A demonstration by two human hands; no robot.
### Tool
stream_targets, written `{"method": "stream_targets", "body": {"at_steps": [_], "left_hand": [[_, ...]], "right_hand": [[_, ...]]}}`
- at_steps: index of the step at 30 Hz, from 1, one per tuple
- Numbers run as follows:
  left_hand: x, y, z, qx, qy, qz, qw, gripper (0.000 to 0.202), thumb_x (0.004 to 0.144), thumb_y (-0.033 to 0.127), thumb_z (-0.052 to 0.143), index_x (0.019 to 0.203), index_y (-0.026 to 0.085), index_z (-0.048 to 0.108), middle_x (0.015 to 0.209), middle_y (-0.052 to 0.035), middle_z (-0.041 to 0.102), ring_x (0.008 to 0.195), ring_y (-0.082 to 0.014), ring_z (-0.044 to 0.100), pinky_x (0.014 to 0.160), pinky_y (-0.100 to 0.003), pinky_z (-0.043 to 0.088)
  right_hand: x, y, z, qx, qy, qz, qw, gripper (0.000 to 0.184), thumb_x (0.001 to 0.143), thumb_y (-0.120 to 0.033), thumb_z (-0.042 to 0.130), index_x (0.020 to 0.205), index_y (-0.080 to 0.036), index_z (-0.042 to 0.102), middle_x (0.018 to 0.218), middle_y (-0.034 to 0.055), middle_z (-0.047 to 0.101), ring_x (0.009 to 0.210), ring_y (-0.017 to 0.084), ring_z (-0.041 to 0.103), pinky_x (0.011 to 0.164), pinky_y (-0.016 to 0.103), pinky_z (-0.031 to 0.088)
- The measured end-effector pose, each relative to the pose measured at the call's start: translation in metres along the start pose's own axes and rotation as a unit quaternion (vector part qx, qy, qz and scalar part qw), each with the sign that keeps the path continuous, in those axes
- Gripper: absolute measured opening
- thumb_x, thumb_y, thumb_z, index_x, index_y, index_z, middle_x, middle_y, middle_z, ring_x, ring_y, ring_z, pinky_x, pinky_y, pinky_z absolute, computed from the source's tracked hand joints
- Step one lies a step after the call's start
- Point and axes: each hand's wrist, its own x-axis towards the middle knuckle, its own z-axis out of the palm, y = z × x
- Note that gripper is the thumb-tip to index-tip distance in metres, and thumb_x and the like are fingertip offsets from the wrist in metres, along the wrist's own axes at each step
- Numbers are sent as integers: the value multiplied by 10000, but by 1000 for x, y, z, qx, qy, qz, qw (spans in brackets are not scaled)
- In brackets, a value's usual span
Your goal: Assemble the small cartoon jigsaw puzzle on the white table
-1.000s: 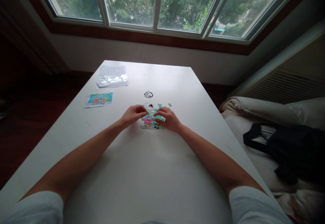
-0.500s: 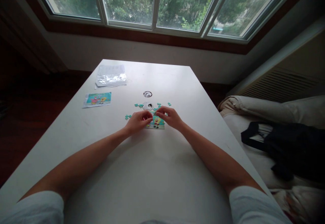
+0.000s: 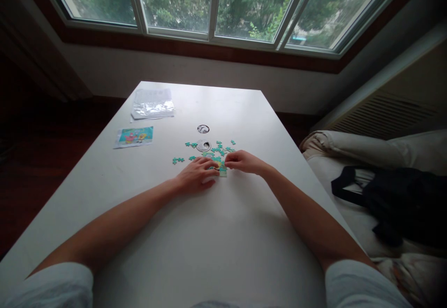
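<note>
A partly joined jigsaw puzzle (image 3: 223, 171) with a yellow cartoon figure lies on the white table, its left part hidden under my left hand. My left hand (image 3: 198, 175) rests flat on it, fingers stretched out. At the puzzle's right edge, my right hand (image 3: 242, 162) has thumb and fingers pinched together; whatever is between the fingertips is too small to make out. Loose green puzzle pieces (image 3: 219, 150) are scattered just beyond the hands. More loose pieces (image 3: 178, 160) lie to the left of my left hand.
Beyond the pieces are a round white-and-grey disc (image 3: 203, 145) and a dark-rimmed oval (image 3: 203, 129). A printed picture card (image 3: 134, 137) and a clear plastic bag (image 3: 153, 104) lie at the left. Right of the table (image 3: 209, 243), dark clothing (image 3: 405, 201) lies on a pale seat.
My left hand has flattened out over the puzzle, moving slightly right and nearer. My right hand has shifted right and down to the puzzle's right edge, uncovering loose pieces.
</note>
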Motion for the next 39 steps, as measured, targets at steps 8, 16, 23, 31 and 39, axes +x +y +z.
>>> {"method": "stream_targets", "body": {"at_steps": [8,16,23,31,39], "left_hand": [[1,0,2,7,-15,19,1000,366,996,395,530,1337,297,623,1411,-82,598,1317,-289,508,1140,-483,390],[-1,0,1,3,-23,19,1000,400,988,397,543,1375,310,601,1418,-88,587,1272,-287,535,1118,-483,405],[-1,0,1,8,-24,18,1000,401,990,390,540,1380,316,598,1413,-88,591,1262,-290,539,1093,-485,417],[-1,2,-2,6,-27,12,1000,388,987,383,541,1365,327,607,1395,-82,598,1257,-285,539,1086,-468,424],[-1,1,-1,0,-24,9,1000,397,978,374,546,1367,329,610,1396,-86,599,1250,-290,543,1094,-481,419]], "right_hand": [[-19,15,1,4,5,14,1000,324,827,-477,668,822,-157,723,697,-7,594,669,138,489,622,266,356],[-16,22,17,-78,55,1,995,230,835,-384,641,784,-169,708,721,-3,637,688,139,542,638,257,355],[-19,18,26,-150,91,-12,984,164,836,-303,620,722,-188,598,668,-31,565,638,112,475,602,247,287],[-22,8,25,-185,91,-28,978,199,842,-296,640,694,-189,559,668,-25,545,642,115,440,613,254,263],[-23,9,21,-143,62,-22,988,176,841,-343,701,782,-191,635,718,-16,585,659,121,483,613,245,286]]}}
